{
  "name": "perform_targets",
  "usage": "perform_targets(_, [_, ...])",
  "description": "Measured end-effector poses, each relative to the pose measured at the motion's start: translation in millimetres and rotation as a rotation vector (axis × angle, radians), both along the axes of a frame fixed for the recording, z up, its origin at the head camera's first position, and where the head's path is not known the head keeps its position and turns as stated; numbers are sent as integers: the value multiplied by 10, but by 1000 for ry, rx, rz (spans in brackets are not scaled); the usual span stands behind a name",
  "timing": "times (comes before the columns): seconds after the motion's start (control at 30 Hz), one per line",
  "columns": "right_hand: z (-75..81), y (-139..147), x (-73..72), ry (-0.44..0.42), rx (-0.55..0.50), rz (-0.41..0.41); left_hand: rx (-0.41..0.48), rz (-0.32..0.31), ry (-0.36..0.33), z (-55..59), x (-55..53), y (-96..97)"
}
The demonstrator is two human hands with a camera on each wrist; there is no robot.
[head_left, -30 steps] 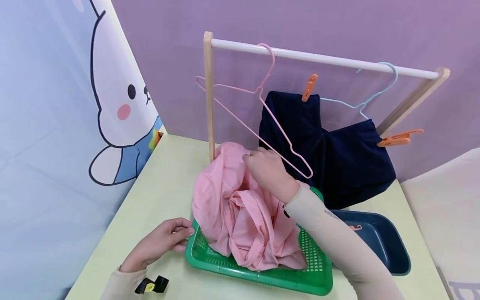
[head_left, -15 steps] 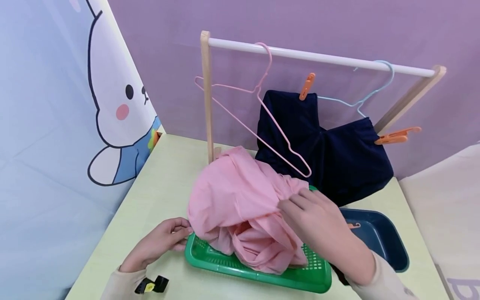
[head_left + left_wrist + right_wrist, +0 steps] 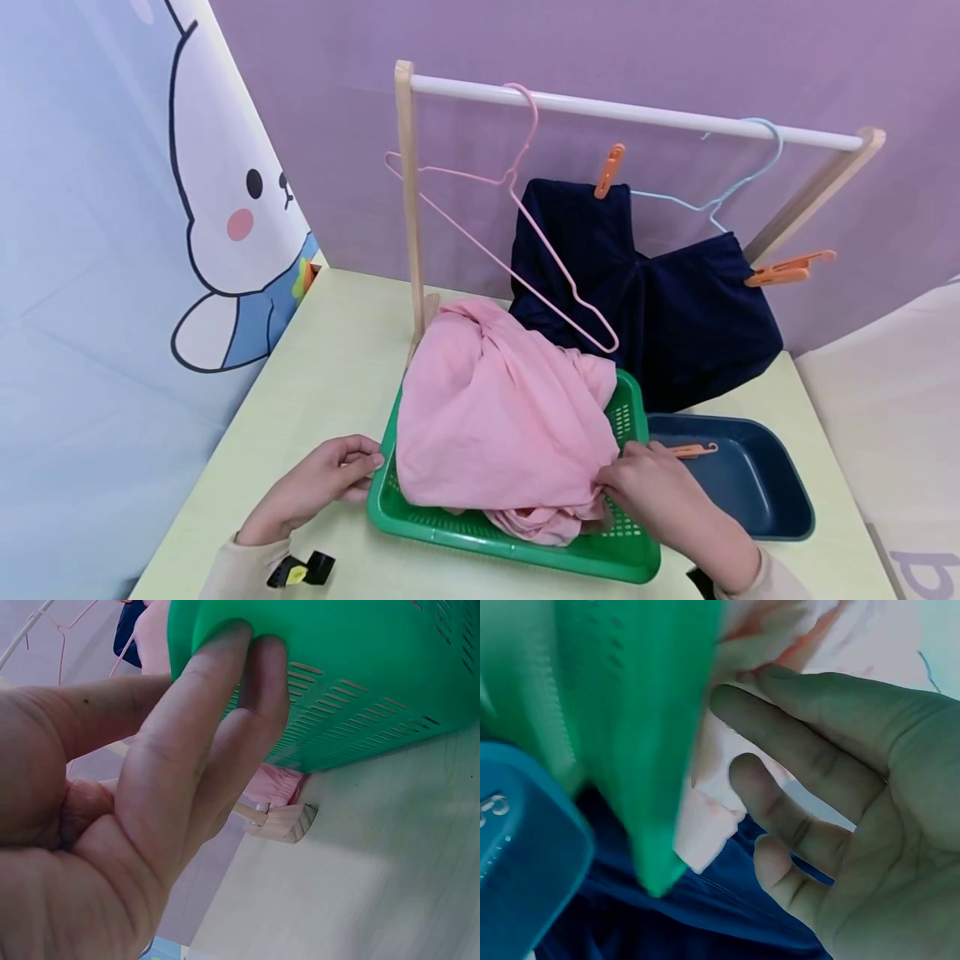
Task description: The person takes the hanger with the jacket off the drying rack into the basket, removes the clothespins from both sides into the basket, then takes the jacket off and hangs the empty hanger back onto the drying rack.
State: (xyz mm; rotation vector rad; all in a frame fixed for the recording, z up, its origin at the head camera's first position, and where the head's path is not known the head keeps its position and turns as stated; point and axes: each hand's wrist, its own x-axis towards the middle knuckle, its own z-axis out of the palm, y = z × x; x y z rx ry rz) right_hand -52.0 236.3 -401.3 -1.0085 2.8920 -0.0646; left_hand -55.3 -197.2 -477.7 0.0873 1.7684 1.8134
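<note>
A bunched pink cloth [image 3: 502,425] lies heaped in a green plastic basket [image 3: 517,557] with slotted sides. My left hand [image 3: 333,475] holds the basket's left rim, thumb on top and fingertips against the outer wall, as the left wrist view [image 3: 176,757] also shows. At the basket's right side, my right hand [image 3: 656,492] pinches the near right edge of the cloth between thumb and index finger. In the right wrist view, the other fingers of that hand [image 3: 870,795] are spread loosely beside the basket's green wall [image 3: 679,697].
Behind the basket stands a rack with a white rod [image 3: 637,110]. From it hang a bare pink hanger [image 3: 517,179] and a light blue hanger [image 3: 716,204] bearing dark navy shorts [image 3: 675,317], with orange clothespins [image 3: 610,171]. A dark blue tray [image 3: 757,492] holds an orange clothespin [image 3: 692,451].
My right hand has moved from the back of the heap toward the near right, drawing the cloth over itself so it lies smoother on top. The left hand has stayed at the rim.
</note>
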Motion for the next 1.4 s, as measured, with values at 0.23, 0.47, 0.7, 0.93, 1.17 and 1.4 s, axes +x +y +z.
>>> perform_targets(0.23, [-189,-15,-87,-9,56,28,2,8,-4,3,12,-10])
perform_targets(0.47, [14,48,-259,-214,-101,85,-4,3,3,-1,12,-29])
perform_targets(0.7, [255,-13,-725,-74,-250,18,23,-10,8,-9,12,-33])
perform_targets(0.93, [-3,-284,-1344,17,-324,-147,10,-13,17,6,8,-26])
perform_targets(1.17, [-106,-394,-1556,-58,-268,-263,0,-19,15,-8,-3,-9])
perform_targets(1.4, [-91,-435,-1514,27,-289,-240,9,0,11,16,5,-19])
